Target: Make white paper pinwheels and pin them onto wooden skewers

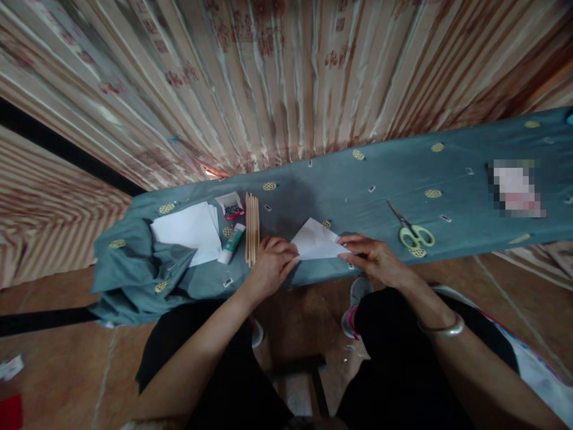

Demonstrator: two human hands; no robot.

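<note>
A sheet of white paper [314, 240], folded into a triangle with its peak pointing away from me, sits at the near edge of the cloth-covered table. My left hand [274, 264] grips its left corner, fingers closed over the edge. At the opposite corner my right hand [369, 255] pinches the paper between thumb and fingers. Just left of the left hand lie a row of thin wooden sticks [252, 230] and a glue stick [232, 243]. Scissors with light green handles [416, 235] rest to the right, beyond my right hand.
A stack of white paper [190, 232] lies at the left, beside a small open box of dark bits [231, 206]. A blurred-out item [514, 188] is at the far right. Behind the green tablecloth [349, 179] hangs a striped curtain [268, 77].
</note>
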